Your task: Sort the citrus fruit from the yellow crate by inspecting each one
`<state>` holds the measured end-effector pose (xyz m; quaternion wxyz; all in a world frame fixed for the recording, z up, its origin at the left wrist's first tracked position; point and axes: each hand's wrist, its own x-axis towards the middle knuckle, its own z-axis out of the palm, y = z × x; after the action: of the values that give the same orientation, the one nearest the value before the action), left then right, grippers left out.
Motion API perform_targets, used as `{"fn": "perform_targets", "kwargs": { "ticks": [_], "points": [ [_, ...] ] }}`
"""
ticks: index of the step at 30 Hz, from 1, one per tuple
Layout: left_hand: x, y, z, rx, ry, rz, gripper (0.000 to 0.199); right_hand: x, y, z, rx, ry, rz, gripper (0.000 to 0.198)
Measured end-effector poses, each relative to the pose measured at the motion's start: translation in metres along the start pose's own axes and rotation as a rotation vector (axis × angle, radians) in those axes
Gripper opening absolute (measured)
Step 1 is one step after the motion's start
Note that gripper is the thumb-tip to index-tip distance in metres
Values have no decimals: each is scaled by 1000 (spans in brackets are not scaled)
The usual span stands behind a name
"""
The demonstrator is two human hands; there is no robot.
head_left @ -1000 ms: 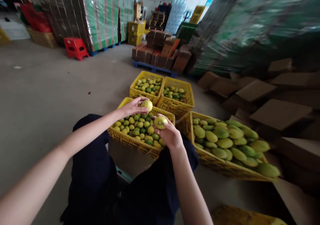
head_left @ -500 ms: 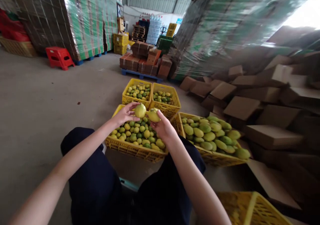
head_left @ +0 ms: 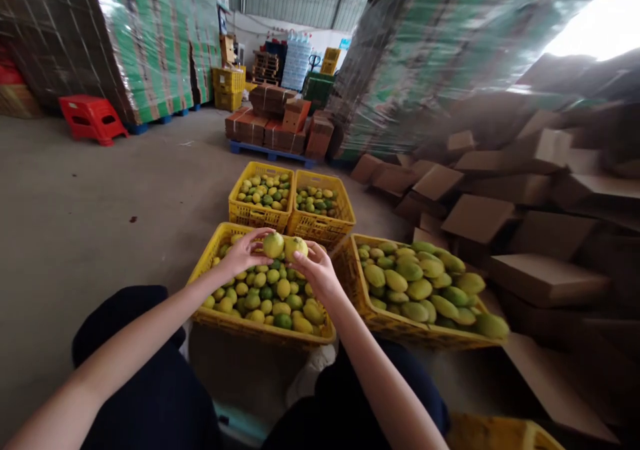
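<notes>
My left hand (head_left: 246, 253) is closed around a yellow-green lemon (head_left: 273, 245), gripping it from the left side. In my right hand (head_left: 320, 271) is a second, paler yellow lemon (head_left: 296, 249), pinched between thumb and fingers. The two lemons are side by side, close together, above a yellow plastic crate (head_left: 210, 250) full of loose yellow and green lemons (head_left: 266, 293). To the right, another yellow crate (head_left: 380, 320) is heaped with larger, longer yellow-green fruits (head_left: 410, 271).
Two more yellow crates (head_left: 260, 215) of lemons stand behind. Flattened and loose cardboard boxes (head_left: 547, 277) pile up at the right. A red stool (head_left: 93, 118) and wrapped pallet stacks (head_left: 155, 43) are farther off. Another yellow crate (head_left: 500, 430) shows at the bottom right.
The view has shifted, so the crates appear lower and slightly left. My right hand has turned its lemon and changed its finger hold. The left hand still holds its lemon.
</notes>
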<state>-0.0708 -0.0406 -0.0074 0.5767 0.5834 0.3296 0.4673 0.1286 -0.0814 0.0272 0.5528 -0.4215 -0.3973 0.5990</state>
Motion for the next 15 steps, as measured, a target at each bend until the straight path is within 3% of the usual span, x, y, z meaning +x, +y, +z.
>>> {"fn": "perform_targets", "kwargs": {
  "ticks": [5, 15],
  "points": [
    [9, -10, -4, -39, 42, -56, 66, 27, 19, -12, -92, 20, 22, 42],
    [29, 1, -8, -17, 65, -49, 67, 53, 12, -9, -119, 35, 15, 43]
  ]
}}
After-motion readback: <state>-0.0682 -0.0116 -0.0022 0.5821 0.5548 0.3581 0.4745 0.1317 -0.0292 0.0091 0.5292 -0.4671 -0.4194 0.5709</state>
